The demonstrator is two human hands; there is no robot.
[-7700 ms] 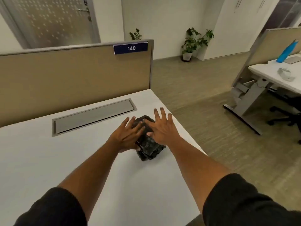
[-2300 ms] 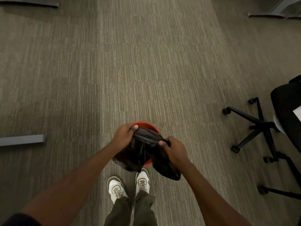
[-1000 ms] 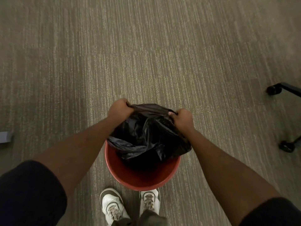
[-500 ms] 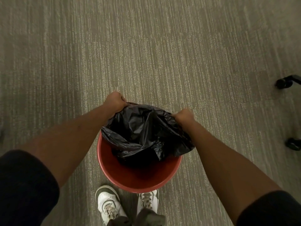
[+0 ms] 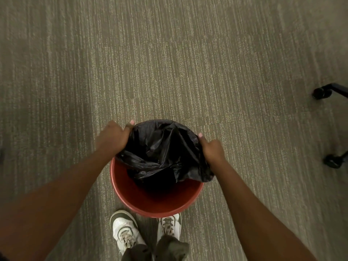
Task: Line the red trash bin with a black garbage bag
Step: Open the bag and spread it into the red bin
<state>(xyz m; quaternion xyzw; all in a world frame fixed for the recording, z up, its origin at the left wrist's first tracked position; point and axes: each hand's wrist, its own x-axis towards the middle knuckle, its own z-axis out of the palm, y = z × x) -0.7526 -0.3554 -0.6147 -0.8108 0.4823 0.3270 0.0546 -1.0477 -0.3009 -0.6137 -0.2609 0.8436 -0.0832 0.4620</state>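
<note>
The round red trash bin (image 5: 150, 202) stands on the carpet just in front of my feet. A crumpled black garbage bag (image 5: 162, 151) hangs into it and covers the bin's far half; the near inner wall shows bare red. My left hand (image 5: 113, 138) grips the bag's edge at the bin's far left rim. My right hand (image 5: 212, 149) grips the bag's edge at the right rim, where a flap drapes over the outside. The bin's bottom is hidden by the bag.
Grey striped carpet (image 5: 169, 63) lies all around the bin. Two black casters of an office chair (image 5: 322, 93) sit at the right edge. My white shoes (image 5: 126, 232) stand right behind the bin.
My hands have spread the bag's mouth wider and drawn its far edge over the bin's far rim. The bag sits lower in the bin than a second ago.
</note>
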